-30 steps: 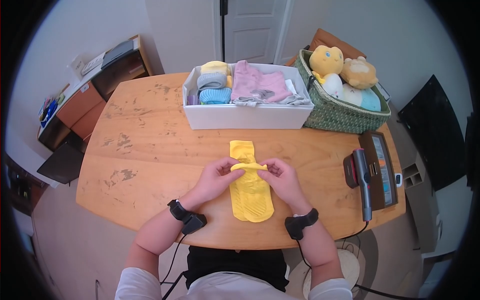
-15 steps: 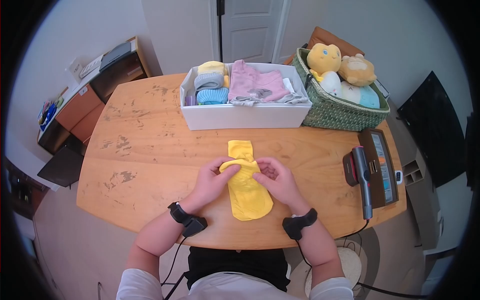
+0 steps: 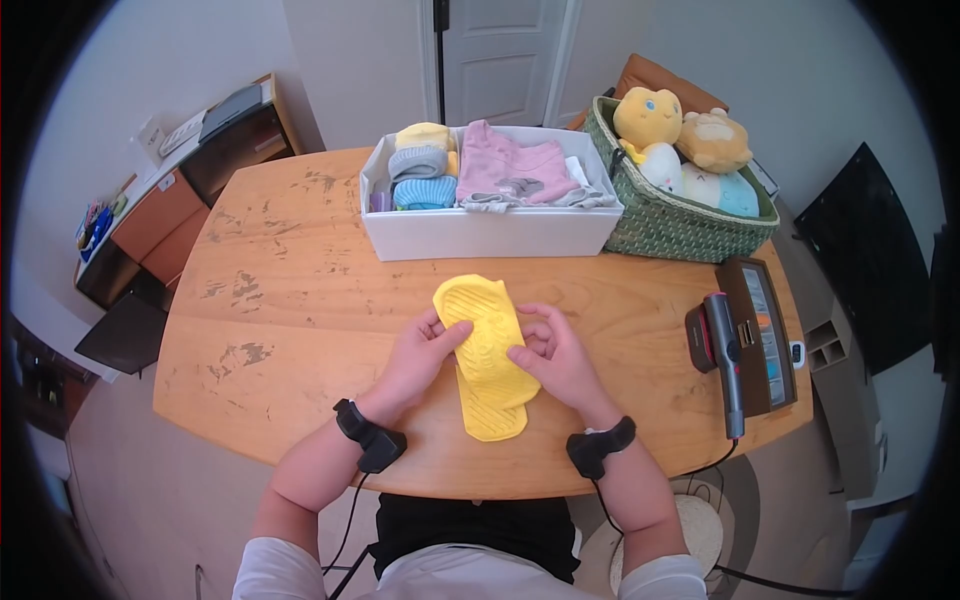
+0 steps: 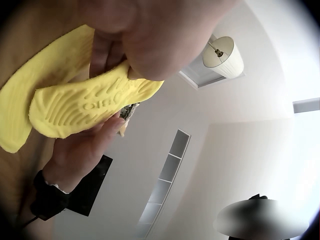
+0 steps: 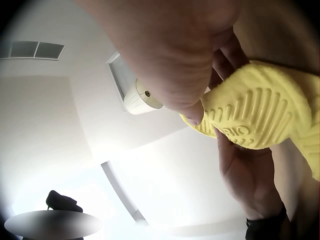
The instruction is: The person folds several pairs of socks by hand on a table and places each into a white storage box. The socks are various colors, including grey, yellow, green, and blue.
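In the head view, yellow socks (image 3: 482,345) with a ridged, embossed surface lie at the table's front middle. Their upper part is raised and tilted, covering part of the lower sock (image 3: 493,422) on the wood. My left hand (image 3: 420,352) pinches the left edge, its thumb on top of the fabric. From the other side my right hand (image 3: 556,358) grips the right edge between thumb and fingers. Raised lettering and ridges on a sock (image 4: 95,104) face the left wrist camera. The right wrist view also shows the ridged sock (image 5: 260,112) between both hands.
Behind the socks stands a white box (image 3: 490,237) with rolled socks and folded clothes. A green woven basket (image 3: 690,235) of plush toys is right of it. A corded styling tool (image 3: 728,370) lies by a brown case (image 3: 757,335) at the table's right.
The socks' rolled opening has gone from between the hands; a ridged sock end now points away from me there. The narrow part at the far side is no longer visible. Both hands keep hold.
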